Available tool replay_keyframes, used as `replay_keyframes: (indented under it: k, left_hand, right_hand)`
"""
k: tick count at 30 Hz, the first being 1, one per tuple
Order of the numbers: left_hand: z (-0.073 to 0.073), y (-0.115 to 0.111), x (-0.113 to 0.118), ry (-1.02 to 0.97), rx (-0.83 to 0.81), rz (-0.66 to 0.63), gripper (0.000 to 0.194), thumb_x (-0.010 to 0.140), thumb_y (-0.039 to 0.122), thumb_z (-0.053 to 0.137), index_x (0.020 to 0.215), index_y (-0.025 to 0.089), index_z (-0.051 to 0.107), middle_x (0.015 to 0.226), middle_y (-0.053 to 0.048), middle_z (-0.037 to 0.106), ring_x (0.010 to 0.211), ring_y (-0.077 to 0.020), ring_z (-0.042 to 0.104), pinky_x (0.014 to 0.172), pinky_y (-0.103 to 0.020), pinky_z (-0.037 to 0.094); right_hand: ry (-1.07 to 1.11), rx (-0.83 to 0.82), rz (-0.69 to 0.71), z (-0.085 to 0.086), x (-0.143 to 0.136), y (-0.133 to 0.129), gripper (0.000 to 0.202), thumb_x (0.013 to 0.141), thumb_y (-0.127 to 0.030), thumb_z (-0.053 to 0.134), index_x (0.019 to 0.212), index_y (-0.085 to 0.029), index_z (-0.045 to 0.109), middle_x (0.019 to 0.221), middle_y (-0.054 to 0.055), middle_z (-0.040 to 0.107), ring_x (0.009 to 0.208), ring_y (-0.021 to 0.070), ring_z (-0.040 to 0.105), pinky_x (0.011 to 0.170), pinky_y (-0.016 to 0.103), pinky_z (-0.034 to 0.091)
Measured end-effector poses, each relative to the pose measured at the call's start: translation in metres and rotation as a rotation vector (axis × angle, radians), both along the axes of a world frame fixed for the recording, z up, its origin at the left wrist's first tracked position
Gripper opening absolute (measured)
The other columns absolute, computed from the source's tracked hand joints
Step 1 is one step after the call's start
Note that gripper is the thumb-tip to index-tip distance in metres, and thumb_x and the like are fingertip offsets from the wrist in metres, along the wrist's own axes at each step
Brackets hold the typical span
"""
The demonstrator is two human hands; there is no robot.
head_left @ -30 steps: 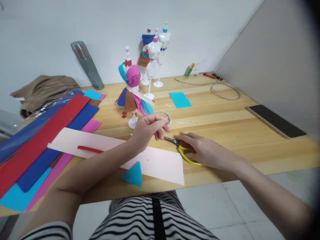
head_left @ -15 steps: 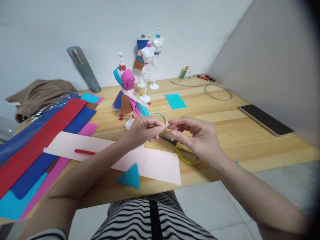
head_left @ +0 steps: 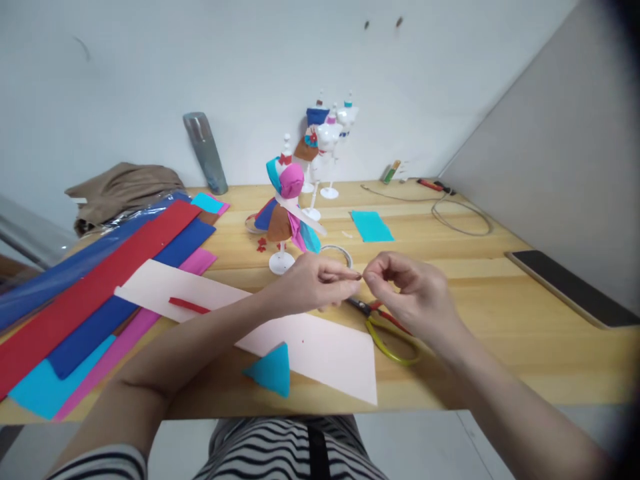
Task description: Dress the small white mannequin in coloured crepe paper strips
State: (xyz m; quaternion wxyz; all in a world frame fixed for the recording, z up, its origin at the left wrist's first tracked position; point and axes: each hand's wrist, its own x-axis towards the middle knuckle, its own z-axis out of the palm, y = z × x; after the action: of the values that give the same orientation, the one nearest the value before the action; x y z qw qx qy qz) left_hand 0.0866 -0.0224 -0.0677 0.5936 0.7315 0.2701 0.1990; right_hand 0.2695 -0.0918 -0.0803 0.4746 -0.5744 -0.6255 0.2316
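Observation:
My left hand (head_left: 317,283) is pinched above the pale pink paper strip (head_left: 320,343), its fingertips closed on something too small to make out. Close to its right, my right hand (head_left: 413,287) also pinches, thumb against forefinger, and whatever lies between them is hidden. The fingertips of both hands nearly meet. Below my right hand lie scissors (head_left: 393,343) with yellow and red handles, partly covered. A roll of tape (head_left: 337,250) lies just behind the hands. The nearest mini mannequin (head_left: 287,220) wears pink, teal, blue and brown pieces.
Behind stand several white mini mannequins (head_left: 329,137). Coloured strips, red (head_left: 110,293) and blue, lie at left by a brown cloth (head_left: 125,190) and a bottle (head_left: 206,153). A teal square (head_left: 373,227), a cable (head_left: 463,217) and a phone (head_left: 575,287) are on the table (head_left: 480,287). A teal triangle (head_left: 275,370) lies in front.
The view has shifted, so things sit lower and further right. My right hand's fingers have closed into a tighter pinch, near my left fingertips.

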Motion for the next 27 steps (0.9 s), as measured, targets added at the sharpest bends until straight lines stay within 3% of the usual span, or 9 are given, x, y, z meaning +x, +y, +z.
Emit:
replay_keyframes:
  k: [3,5,9,12,16,21,24,27]
  left_hand:
    - [0.019,-0.006,-0.012,0.089,0.293,-0.024,0.036,0.086,0.028,0.061,0.052,0.017,0.053,0.046,0.005,0.038,0.043,-0.0063,0.032,0.042,-0.023,0.019]
    - [0.036,-0.007,-0.024,0.098,0.504,0.019,0.047,0.085,0.023,0.061,0.044,0.017,0.037,0.044,0.005,0.027,0.045,-0.0066,0.024,0.045,-0.026,0.015]
    - [0.072,0.009,-0.055,0.101,0.698,0.374,0.036,0.083,0.026,0.061,0.05,0.018,0.05,0.047,0.004,0.041,0.049,-0.0085,0.034,0.048,-0.025,0.023]
    - [0.087,0.035,-0.076,0.183,0.761,0.596,0.029,0.083,0.027,0.062,0.055,0.019,0.06,0.049,0.003,0.052,0.05,-0.01,0.041,0.052,-0.025,0.029]
    - [0.083,0.07,-0.088,0.236,0.7,0.658,0.015,0.081,0.028,0.068,0.087,0.019,0.078,0.086,-0.005,0.077,0.079,-0.0187,0.067,0.074,-0.028,0.049]
    - [0.067,0.087,-0.082,0.313,0.617,0.569,0.041,0.08,0.033,0.073,0.116,0.015,0.074,0.126,-0.013,0.074,0.112,-0.0285,0.069,0.098,-0.039,0.053]
    - [0.057,0.07,-0.071,0.485,0.828,0.649,0.052,0.073,0.026,0.082,0.121,0.014,0.069,0.132,-0.015,0.07,0.121,-0.0328,0.064,0.104,-0.044,0.05]
    - [0.048,0.039,-0.055,0.638,1.171,0.803,0.024,0.074,0.019,0.08,0.096,0.015,0.07,0.104,-0.013,0.073,0.102,-0.0319,0.067,0.084,-0.039,0.052]
  right_hand:
    - [0.051,0.049,-0.026,0.005,0.008,0.005,0.027,0.087,-0.041,0.07,0.069,-0.025,0.058,0.064,0.0,0.057,0.057,0.0158,0.051,0.053,0.032,0.04]
    - [0.089,0.098,-0.032,0.016,0.011,0.011,0.026,0.088,-0.043,0.072,0.071,-0.025,0.061,0.066,0.001,0.059,0.059,0.0163,0.052,0.056,0.033,0.04]
    - [0.142,0.137,0.091,0.048,0.007,0.035,0.032,0.079,-0.049,0.079,0.067,-0.025,0.063,0.067,0.003,0.061,0.064,0.0173,0.052,0.059,0.034,0.041]
    - [0.186,0.078,0.226,0.062,-0.005,0.064,0.033,0.072,-0.052,0.081,0.066,-0.025,0.063,0.064,0.0,0.057,0.062,0.0156,0.049,0.061,0.033,0.042]
    - [0.267,0.028,0.299,0.057,-0.022,0.099,0.033,0.069,-0.052,0.079,0.067,-0.024,0.063,0.064,-0.002,0.055,0.061,0.013,0.047,0.06,0.031,0.04]
    - [0.257,0.036,0.2,0.043,-0.035,0.118,0.029,0.074,-0.044,0.078,0.063,-0.024,0.06,0.059,-0.001,0.053,0.057,0.0137,0.047,0.058,0.033,0.039]
    - [0.257,0.042,0.113,0.04,-0.039,0.118,0.027,0.076,-0.033,0.076,0.059,-0.024,0.058,0.06,-0.001,0.053,0.058,0.0151,0.049,0.06,0.034,0.039]
    - [0.305,0.025,0.065,0.04,-0.041,0.114,0.023,0.078,-0.026,0.071,0.06,-0.023,0.058,0.063,0.0,0.056,0.06,0.0158,0.052,0.062,0.034,0.04]
